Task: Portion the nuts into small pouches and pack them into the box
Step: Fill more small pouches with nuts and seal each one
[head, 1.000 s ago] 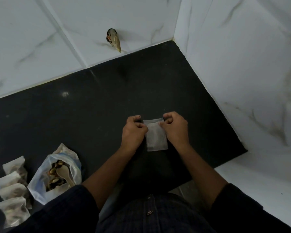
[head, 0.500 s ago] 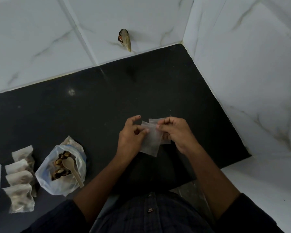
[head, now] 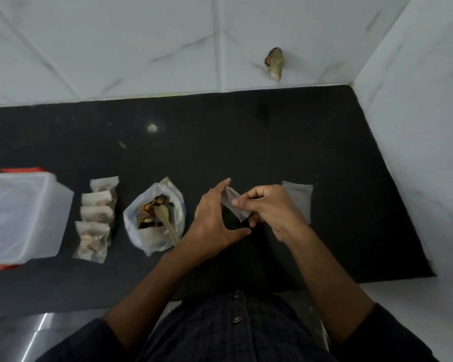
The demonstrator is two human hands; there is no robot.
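My right hand [head: 271, 212] pinches a small empty clear pouch [head: 232, 205] above the black counter. My left hand [head: 215, 218] has its fingers spread, with the fingertips touching the pouch's upper edge. Left of the hands an open plastic bag of mixed nuts [head: 153, 218] stands with a wooden spoon [head: 166, 220] in it. Several filled pouches [head: 96, 218] lie in a row further left. A clear plastic box [head: 19, 215] with red clips sits at the far left, its lid on. More empty pouches [head: 298, 199] lie flat to the right of my right hand.
The black counter [head: 246, 142] meets white marble walls at the back and on the right. A small brown object [head: 275, 62] sticks out of the back wall. The counter's front edge runs just before my body.
The view has swung left, which brings the box into sight. One pouch has been lifted away from the stack, which now lies to the right. My left hand's fingers have spread.
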